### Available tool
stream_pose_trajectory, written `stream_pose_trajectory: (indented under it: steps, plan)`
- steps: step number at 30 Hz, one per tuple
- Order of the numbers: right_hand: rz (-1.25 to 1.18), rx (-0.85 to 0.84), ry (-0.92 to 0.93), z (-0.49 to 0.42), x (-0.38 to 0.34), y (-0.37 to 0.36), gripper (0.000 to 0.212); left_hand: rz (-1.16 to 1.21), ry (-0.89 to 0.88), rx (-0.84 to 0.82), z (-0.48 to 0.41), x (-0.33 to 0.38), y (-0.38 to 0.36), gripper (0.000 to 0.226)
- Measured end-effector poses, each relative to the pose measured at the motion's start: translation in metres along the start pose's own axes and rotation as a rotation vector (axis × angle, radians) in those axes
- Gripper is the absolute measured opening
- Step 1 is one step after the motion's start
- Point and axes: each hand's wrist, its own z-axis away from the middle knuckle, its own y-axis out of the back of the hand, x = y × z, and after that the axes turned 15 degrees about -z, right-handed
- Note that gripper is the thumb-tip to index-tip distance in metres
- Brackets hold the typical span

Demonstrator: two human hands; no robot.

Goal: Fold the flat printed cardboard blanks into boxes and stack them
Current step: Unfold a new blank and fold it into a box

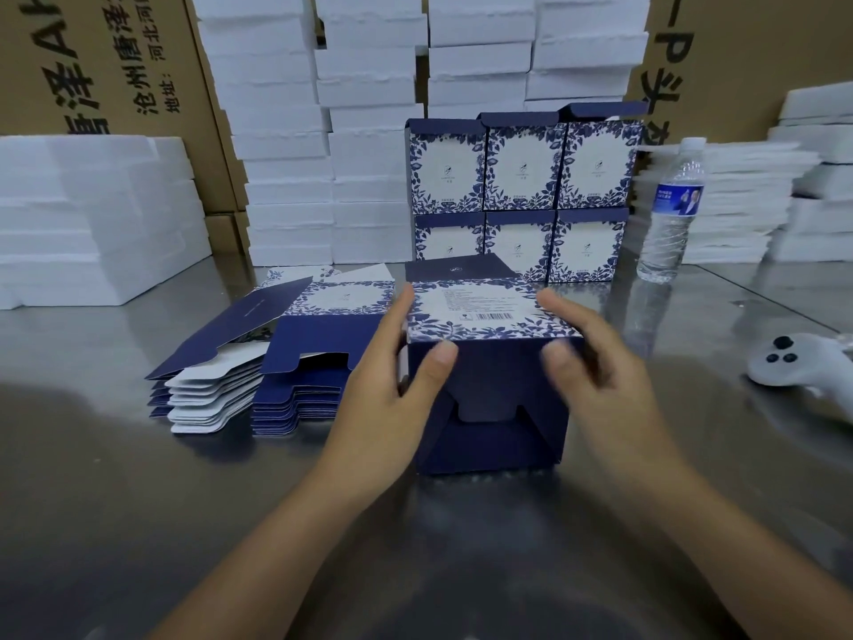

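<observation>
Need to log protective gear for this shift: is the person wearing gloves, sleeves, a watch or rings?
No. The left hand and right hand are bare, with no gloves, and no rings show, though the right one is blurred. The left forearm and right forearm are uncovered to the frame's edge: no sleeve, watch or wristband in view.

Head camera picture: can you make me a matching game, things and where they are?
Things
1. clear plastic water bottle
2. white plastic controller
3. pile of flat blue-and-white cardboard blanks
4. half-folded blue floral cardboard box
Places
A. between left hand and right hand
B. left of the box
C. far right
D. beside stacked finished boxes
Pairs: 1-D, 2-C, 3-B, 4-A
</observation>
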Motion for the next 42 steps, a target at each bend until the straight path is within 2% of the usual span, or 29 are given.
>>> stream_pose_trajectory:
  steps: [2, 5, 10, 16, 24, 28, 30, 35, 36, 40, 42]
  plan:
    - [0.124, -0.066, 0.011, 0.002, 0.003, 0.001, 0.058, -0.056, -0.028, -0.026, 0.001, -0.002, -0.001, 0.075]
    - [0.253, -0.018, 0.117, 0.0, 0.009, 0.003, 0.051, -0.161, -0.066, -0.005, 0.001, -0.005, -0.004, 0.078]
    - [0.354, 0.103, 0.276, -0.002, 0.015, 0.004, 0.051, -0.278, -0.129, 0.096, 0.004, -0.004, -0.009, 0.062]
    - [0.327, 0.046, 0.205, -0.003, 0.011, 0.007, 0.045, -0.191, -0.07, -0.009, 0.003, 0.0, -0.003, 0.068]
    - [0.365, 0.009, 0.233, -0.004, 0.01, 0.009, 0.041, -0.187, -0.089, -0.008, 0.004, 0.001, -0.002, 0.063]
    - [0.372, 0.004, 0.256, -0.006, 0.009, 0.012, 0.039, -0.138, -0.075, -0.018, 0.001, 0.003, 0.0, 0.075]
    - [0.368, 0.002, 0.263, -0.006, 0.008, 0.013, 0.038, -0.113, -0.07, -0.004, 0.001, 0.004, 0.003, 0.069]
    - [0.342, -0.003, 0.265, -0.007, 0.007, 0.013, 0.038, -0.22, -0.132, 0.027, 0.002, 0.005, 0.003, 0.037]
    - [0.339, -0.001, 0.261, -0.006, 0.007, 0.013, 0.037, -0.213, -0.122, 0.012, 0.002, 0.003, 0.003, 0.038]
    - [0.338, -0.006, 0.259, -0.005, 0.007, 0.011, 0.039, -0.265, -0.161, -0.019, 0.002, -0.004, -0.001, 0.08]
    - [0.357, -0.022, 0.277, -0.004, 0.007, 0.01, 0.042, -0.268, -0.153, 0.009, 0.002, -0.007, -0.005, 0.088]
